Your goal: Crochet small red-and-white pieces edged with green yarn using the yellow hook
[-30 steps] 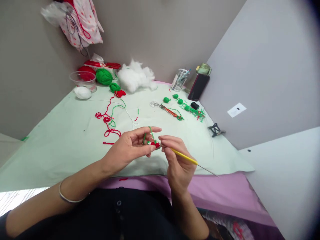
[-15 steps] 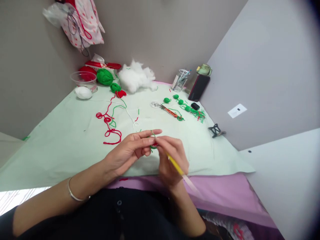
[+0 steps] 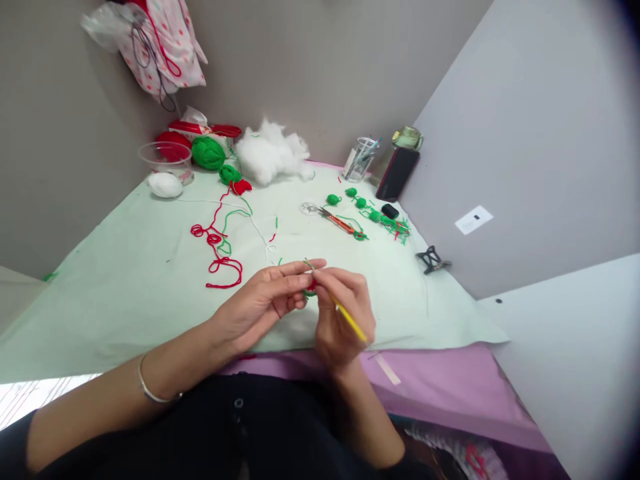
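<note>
Between the fingers of my left hand (image 3: 265,293) is a small red and green crochet piece (image 3: 311,289), pinched at its edge and partly hidden by the fingertips. The left index finger stretches out with a strand of green yarn (image 3: 309,265) running by it. My right hand (image 3: 345,313) is closed pen-like around a crochet hook with a yellow handle (image 3: 349,320). Its tip meets the crochet piece, though the fingers hide the exact contact. Both hands are close together above the front of the table.
Red yarn (image 3: 225,285) lies loose on the pale tablecloth (image 3: 125,293). Behind are green yarn balls (image 3: 209,153), white stuffing (image 3: 273,153) and a plastic tub (image 3: 166,155). To the right are orange-handled scissors (image 3: 340,222), small green balls (image 3: 333,199), a pen cup (image 3: 361,160), a phone (image 3: 398,175) and a black clip (image 3: 433,261).
My right hand has shifted slightly, and the hook's handle has tilted a little. The pale strip that seemed in line with the handle now shows apart from it. My left hand keeps its hold.
</note>
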The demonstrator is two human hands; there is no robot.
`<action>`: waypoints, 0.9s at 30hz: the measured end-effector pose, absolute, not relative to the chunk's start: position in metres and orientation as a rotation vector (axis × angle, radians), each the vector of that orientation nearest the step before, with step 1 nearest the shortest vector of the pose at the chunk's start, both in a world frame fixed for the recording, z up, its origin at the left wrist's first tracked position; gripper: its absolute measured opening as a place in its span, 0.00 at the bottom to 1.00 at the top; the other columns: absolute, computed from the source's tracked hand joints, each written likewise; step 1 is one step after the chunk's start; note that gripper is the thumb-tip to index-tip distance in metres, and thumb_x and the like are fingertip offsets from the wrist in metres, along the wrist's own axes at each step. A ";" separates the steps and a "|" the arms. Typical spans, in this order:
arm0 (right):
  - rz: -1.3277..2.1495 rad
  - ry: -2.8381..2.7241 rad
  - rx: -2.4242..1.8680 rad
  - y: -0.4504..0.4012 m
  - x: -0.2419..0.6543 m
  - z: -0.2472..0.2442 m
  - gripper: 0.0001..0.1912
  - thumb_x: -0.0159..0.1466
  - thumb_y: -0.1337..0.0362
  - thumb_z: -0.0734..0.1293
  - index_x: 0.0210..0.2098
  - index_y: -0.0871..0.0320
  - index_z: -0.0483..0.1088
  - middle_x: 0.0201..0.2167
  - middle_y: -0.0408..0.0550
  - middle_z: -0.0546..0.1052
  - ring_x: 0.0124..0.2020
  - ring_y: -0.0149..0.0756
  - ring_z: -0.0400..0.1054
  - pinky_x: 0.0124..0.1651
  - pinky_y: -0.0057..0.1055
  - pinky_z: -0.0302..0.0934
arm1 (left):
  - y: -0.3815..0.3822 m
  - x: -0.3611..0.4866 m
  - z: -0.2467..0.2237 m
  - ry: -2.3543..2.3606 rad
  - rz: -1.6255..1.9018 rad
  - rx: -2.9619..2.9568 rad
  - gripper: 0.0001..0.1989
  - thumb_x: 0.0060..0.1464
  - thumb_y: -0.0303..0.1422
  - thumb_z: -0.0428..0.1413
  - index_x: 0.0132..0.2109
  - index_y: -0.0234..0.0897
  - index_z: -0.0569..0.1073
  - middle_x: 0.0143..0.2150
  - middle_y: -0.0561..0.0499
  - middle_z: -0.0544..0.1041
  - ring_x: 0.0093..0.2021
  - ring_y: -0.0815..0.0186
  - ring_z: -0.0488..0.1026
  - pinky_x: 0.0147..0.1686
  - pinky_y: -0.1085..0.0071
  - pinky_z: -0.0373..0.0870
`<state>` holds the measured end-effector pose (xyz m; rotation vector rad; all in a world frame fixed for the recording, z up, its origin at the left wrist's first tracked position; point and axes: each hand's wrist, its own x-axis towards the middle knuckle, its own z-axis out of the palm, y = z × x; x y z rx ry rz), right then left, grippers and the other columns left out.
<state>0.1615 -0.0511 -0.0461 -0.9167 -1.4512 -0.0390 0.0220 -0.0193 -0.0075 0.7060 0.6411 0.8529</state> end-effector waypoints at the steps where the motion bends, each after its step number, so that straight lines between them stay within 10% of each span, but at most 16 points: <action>1: 0.093 -1.404 -0.909 -0.052 0.165 -0.042 0.16 0.69 0.73 0.67 0.50 0.49 0.79 0.41 0.48 0.80 0.41 0.37 0.76 0.42 0.37 0.73 | -0.018 0.020 -0.007 0.639 0.840 0.704 0.16 0.52 0.32 0.70 0.48 0.36 0.86 0.41 0.48 0.78 0.32 0.74 0.65 0.34 0.77 0.65; 8: 0.661 -1.135 -0.777 -0.054 0.176 -0.029 0.09 0.70 0.66 0.66 0.40 0.52 0.80 0.34 0.44 0.78 0.30 0.32 0.71 0.35 0.33 0.68 | -0.019 0.018 -0.001 0.641 0.903 0.868 0.18 0.52 0.29 0.68 0.51 0.42 0.85 0.34 0.53 0.74 0.34 0.70 0.67 0.34 0.74 0.64; 21: -0.169 -1.524 -0.929 -0.053 0.161 -0.049 0.22 0.67 0.76 0.69 0.56 0.49 0.77 0.48 0.51 0.79 0.46 0.38 0.77 0.46 0.36 0.75 | -0.021 0.028 -0.010 0.672 0.916 0.720 0.19 0.53 0.35 0.70 0.51 0.37 0.85 0.42 0.47 0.80 0.39 0.68 0.71 0.38 0.72 0.65; 27: 0.459 -1.235 -0.860 -0.054 0.175 -0.035 0.09 0.70 0.69 0.66 0.42 0.54 0.79 0.35 0.46 0.79 0.31 0.33 0.75 0.34 0.34 0.72 | -0.015 0.019 -0.007 0.696 0.839 0.772 0.17 0.52 0.33 0.71 0.50 0.38 0.86 0.35 0.51 0.77 0.34 0.72 0.67 0.33 0.75 0.62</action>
